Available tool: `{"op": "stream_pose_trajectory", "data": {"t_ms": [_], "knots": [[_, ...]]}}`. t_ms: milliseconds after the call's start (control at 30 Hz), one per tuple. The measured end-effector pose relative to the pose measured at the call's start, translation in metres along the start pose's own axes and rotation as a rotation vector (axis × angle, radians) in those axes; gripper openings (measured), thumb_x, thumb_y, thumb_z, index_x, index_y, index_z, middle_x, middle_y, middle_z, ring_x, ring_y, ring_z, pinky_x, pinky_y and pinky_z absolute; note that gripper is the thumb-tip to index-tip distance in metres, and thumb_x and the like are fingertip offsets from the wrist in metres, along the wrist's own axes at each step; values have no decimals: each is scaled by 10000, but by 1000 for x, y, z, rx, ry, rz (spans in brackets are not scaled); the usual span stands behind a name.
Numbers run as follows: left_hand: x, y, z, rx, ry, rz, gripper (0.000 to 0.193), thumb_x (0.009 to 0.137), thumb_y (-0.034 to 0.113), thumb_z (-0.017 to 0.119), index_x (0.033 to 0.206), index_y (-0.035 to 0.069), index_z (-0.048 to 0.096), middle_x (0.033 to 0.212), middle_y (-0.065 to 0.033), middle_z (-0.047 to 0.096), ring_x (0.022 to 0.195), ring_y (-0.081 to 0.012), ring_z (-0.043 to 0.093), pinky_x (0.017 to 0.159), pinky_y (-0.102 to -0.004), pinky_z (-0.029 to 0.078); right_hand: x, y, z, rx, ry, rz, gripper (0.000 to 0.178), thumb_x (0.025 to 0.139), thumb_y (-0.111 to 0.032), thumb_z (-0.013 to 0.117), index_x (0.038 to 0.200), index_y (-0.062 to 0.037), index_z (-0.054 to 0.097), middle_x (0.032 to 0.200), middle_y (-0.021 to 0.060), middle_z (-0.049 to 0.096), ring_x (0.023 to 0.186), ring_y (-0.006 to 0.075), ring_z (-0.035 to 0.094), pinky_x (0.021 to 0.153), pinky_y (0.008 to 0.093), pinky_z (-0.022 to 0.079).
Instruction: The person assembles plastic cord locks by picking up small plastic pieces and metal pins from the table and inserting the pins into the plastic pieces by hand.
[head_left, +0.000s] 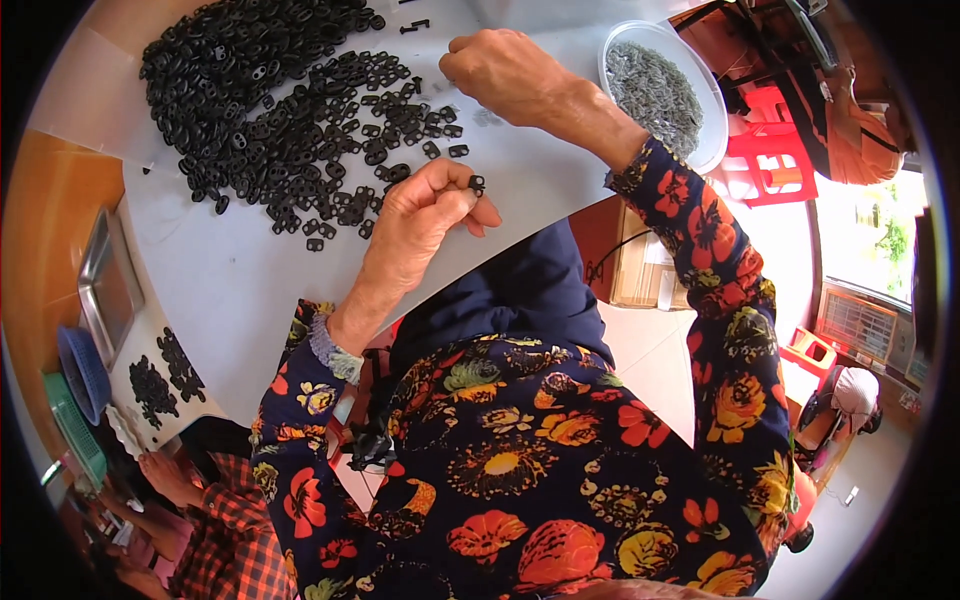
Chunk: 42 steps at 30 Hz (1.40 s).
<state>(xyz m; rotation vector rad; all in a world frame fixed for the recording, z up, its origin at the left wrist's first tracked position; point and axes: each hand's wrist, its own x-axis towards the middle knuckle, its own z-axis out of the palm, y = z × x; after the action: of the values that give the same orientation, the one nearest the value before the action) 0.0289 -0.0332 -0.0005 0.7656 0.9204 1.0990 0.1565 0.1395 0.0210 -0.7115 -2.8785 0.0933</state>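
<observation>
Black piece [477,183]; pinched in left hand [424,213]; right hand [512,77] apart (grip unclear)

Brt window [890,235]; pale tiled flr [648,350]

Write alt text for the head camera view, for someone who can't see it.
A person's left hand pinches a small black plastic piece over a smooth pale-grey table, the right hand beside a large heap of black plastic pieces. A round translucent plastic tub of tiny grey pieces stands at the right.
</observation>
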Motion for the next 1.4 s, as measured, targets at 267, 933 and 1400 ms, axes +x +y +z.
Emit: {"op": "stream_pose_trajectory", "data": {"t_ms": [267, 933, 1400], "knots": [[2, 0, -4, -185, 11, -25, 88, 868, 68, 535, 891, 1, 588, 745, -74, 599, 715, -155, 559, 668, -282, 454, 11, -10, -5, -58, -61, -15, 35, 694, 32, 586, 698, 35, 551, 721, 166, 575, 710, 378, 605, 606, 444, 490], [-2, -5, -3, -206, 133, 126, 172, 930, 130, 544, 1028, -3, 592, 816, -96, 614, 765, -165, 579, 704, -280, 453, -72, -71, 3, 1432, 228, 476, 115, 826, -23, 589, 919, 17, 642, 787, 7, 642, 708, 34, 571, 653, 201, 480], [-1, 3, 0, 183, 106, 89, 151, 904, 110, 509, 860, -3, 600, 699, -48, 570, 736, -128, 566, 699, -253, 450, -73, -48, 8, 1508, 160, 305, 137, 849, -14, 603, 976, 12, 647, 860, 30, 655, 789, 70, 586, 734, 234, 502]]}}
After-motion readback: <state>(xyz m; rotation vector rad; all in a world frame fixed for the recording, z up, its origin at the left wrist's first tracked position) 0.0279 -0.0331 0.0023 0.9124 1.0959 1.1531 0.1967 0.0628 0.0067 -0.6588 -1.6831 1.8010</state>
